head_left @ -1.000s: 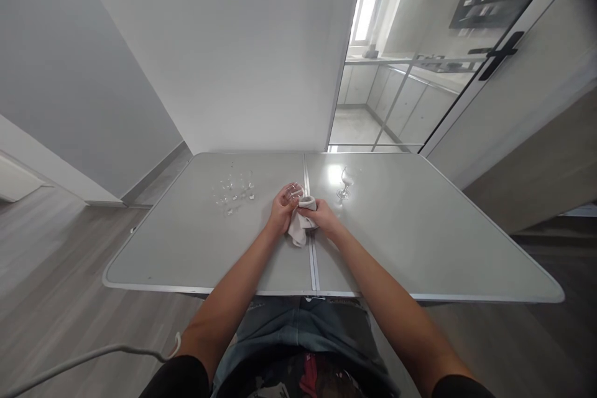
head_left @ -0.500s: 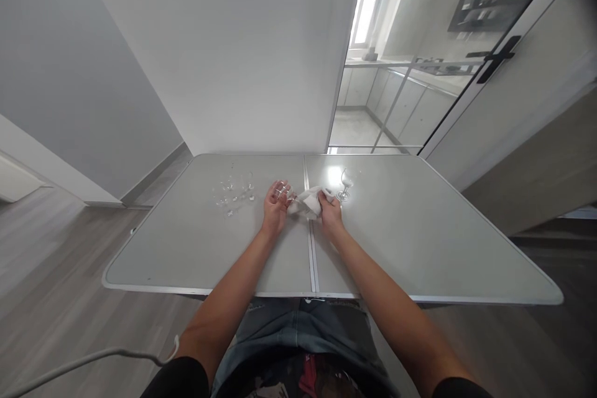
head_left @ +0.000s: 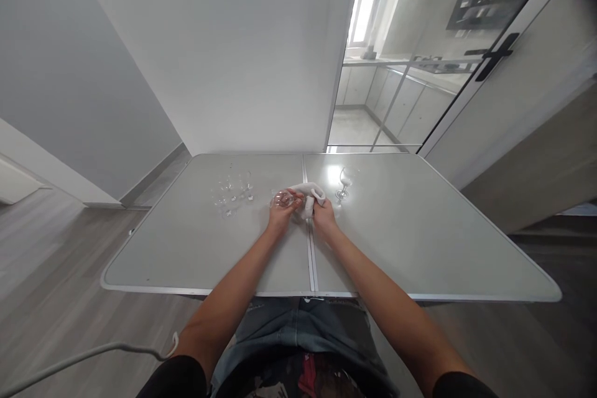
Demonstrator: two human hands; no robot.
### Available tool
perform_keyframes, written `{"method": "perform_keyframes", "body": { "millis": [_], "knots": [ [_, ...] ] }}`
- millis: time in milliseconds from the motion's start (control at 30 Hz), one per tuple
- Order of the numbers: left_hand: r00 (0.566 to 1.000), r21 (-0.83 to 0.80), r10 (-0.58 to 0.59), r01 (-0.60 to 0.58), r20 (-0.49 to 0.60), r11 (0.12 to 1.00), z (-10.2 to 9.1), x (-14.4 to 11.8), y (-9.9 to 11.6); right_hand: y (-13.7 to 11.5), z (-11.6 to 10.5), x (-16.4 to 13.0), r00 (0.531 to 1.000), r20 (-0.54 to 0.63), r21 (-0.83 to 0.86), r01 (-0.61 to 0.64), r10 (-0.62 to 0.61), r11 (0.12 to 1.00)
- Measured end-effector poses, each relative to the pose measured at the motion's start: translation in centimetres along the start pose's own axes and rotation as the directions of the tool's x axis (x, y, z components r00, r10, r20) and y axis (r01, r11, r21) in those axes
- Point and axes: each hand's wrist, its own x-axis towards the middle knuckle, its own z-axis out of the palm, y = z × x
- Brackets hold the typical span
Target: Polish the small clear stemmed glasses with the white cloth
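My left hand (head_left: 281, 216) is closed around a clear stemmed glass (head_left: 281, 199), its bowl pointing left. A white cloth (head_left: 308, 189) is bunched between my hands, and my right hand (head_left: 324, 217) grips it at the glass's base end. The foot of that glass is hidden by the cloth and fingers. Just beyond my right hand, another stemmed glass (head_left: 344, 183) stands upright on the table. To the left of my left hand is a group of several clear glasses (head_left: 233, 193), faint against the pale surface.
Everything rests on a pale folding table (head_left: 410, 242) with a metal rim and a central seam. A white wall (head_left: 242, 62) rises behind it. At the right are a glass panel and a door with a black handle (head_left: 498, 56). A pale cable (head_left: 102, 348) runs near my left arm.
My left fingers have gone from spread to wrapped around the glass. The cloth has been folded up around the glass's base end, and my right hand has shifted slightly left.
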Motion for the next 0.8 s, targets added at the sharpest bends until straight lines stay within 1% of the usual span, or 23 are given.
{"method": "perform_keyframes", "body": {
  "millis": [100,167,267,333,400,433,467,567,633,700,733,800],
  "knots": [
    [1.000,0.084,0.003,-0.003,0.005,0.996,0.2,-0.1,0.2,0.1,0.0,0.0,0.999,0.025,0.021,-0.027,0.026,0.999],
    [1.000,0.128,0.013,-0.011,-0.015,0.992,0.2,0.0,0.3,-0.1,0.2,-0.1,0.998,0.059,0.052,-0.036,0.033,0.998],
    [0.987,0.156,0.089,-0.069,-0.130,0.985,-0.2,0.4,0.3,-0.6,0.4,-0.5,0.995,0.095,0.099,-0.043,0.033,0.994],
    [0.964,0.159,0.141,-0.106,-0.225,0.982,-0.5,0.8,0.1,-1.0,0.6,-0.9,0.992,0.121,0.131,-0.059,0.043,0.990],
    [0.944,0.147,0.152,-0.112,-0.292,0.983,-0.8,1.1,-0.1,-1.3,0.7,-1.2,0.986,0.158,0.160,-0.082,0.056,0.984],
    [0.945,0.132,0.138,-0.103,-0.297,0.986,-0.9,1.1,-0.1,-1.5,0.8,-1.3,0.982,0.177,0.175,-0.091,0.059,0.980],
    [0.954,0.111,0.113,-0.085,-0.278,0.990,-0.9,1.1,-0.1,-1.6,0.8,-1.4,0.979,0.193,0.192,-0.096,0.059,0.977],
    [0.988,0.063,0.042,-0.033,-0.152,0.997,-0.5,0.6,0.1,-1.9,0.7,-1.6,0.969,0.241,0.224,-0.114,0.059,0.968],
    [0.992,0.058,0.051,-0.045,-0.115,0.997,-0.1,0.4,0.2,-1.8,0.6,-1.6,0.951,0.300,0.203,-0.142,0.077,0.969],
    [0.983,0.068,0.091,-0.081,-0.161,0.994,0.0,0.4,0.4,-1.5,0.4,-1.6,0.926,0.361,0.148,-0.176,0.112,0.973],
    [0.971,0.072,0.111,-0.098,-0.210,0.993,-0.1,0.5,0.4,-1.2,0.3,-1.6,0.916,0.380,0.117,-0.182,0.125,0.976],
    [0.940,0.084,0.142,-0.121,-0.309,0.989,-0.4,0.8,0.4,-0.7,0.2,-1.6,0.914,0.386,0.069,-0.166,0.127,0.984]
  ]
}}
